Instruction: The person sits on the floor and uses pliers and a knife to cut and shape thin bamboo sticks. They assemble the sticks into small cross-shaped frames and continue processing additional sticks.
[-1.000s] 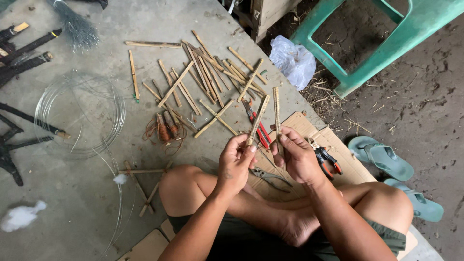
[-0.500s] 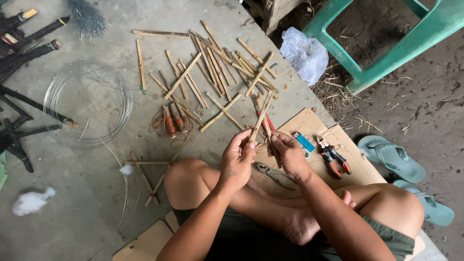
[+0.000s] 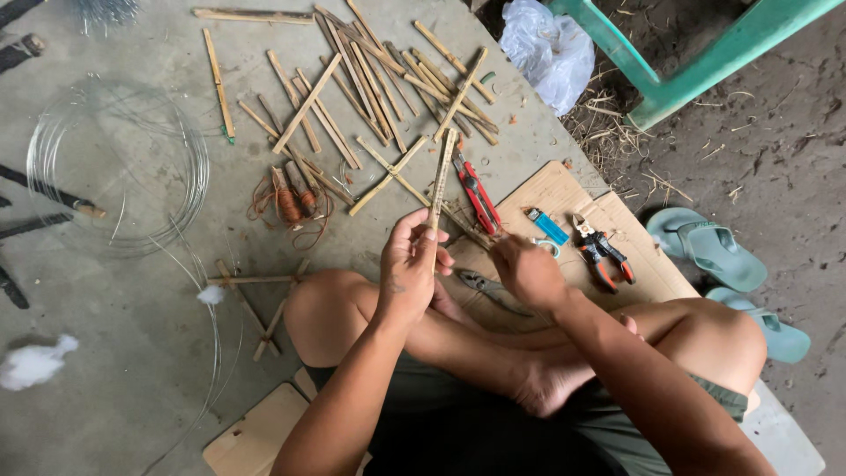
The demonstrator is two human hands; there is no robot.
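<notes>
I sit cross-legged on a concrete floor. My left hand point(image 3: 410, 273) grips the lower end of a thin bamboo stick point(image 3: 441, 172) and holds it upright over my knee. My right hand point(image 3: 529, 271) hovers low over the cardboard sheet point(image 3: 564, 189) with curled fingers, at the end of a thin bamboo strip point(image 3: 467, 225) lying there. Whether it grips that strip is unclear. Grey pliers point(image 3: 483, 284) lie just below it. A red-handled cutter point(image 3: 477, 194), a blue lighter point(image 3: 548, 226) and red-and-black pliers point(image 3: 601, 251) lie close by.
Several cut bamboo sticks point(image 3: 370, 79) are scattered ahead. A coil of thin wire point(image 3: 115, 167) lies left, with spools of brown twine point(image 3: 291, 198) and a small crossed-stick frame point(image 3: 256, 291). A green plastic chair point(image 3: 696, 62), a plastic bag point(image 3: 551, 48) and sandals point(image 3: 705, 247) are at the right.
My right hand has left the upright stick and dropped toward the cardboard. My left hand alone keeps the stick up. The view has shifted slightly.
</notes>
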